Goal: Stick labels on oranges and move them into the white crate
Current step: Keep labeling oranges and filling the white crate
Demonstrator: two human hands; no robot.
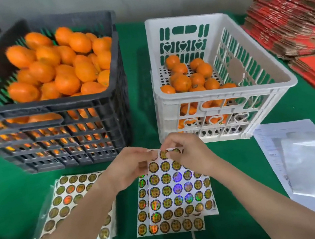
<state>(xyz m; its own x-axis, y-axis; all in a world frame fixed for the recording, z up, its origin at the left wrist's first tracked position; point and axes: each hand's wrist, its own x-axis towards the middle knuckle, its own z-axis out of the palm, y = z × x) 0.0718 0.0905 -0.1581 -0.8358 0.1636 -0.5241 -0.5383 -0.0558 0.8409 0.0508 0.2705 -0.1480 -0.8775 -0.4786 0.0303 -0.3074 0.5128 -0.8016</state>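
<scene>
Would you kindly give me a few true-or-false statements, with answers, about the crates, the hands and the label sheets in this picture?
1. The black crate holds more oranges than the white crate. True.
2. The left hand and the right hand both pinch the top of a label sheet. True.
3. The left hand holds an orange. False: it pinches the label sheet, and no orange is in either hand.
4. The white crate is empty. False: oranges lie on its floor.
5. Red cardboard is stacked to the right of the white crate. True.
</scene>
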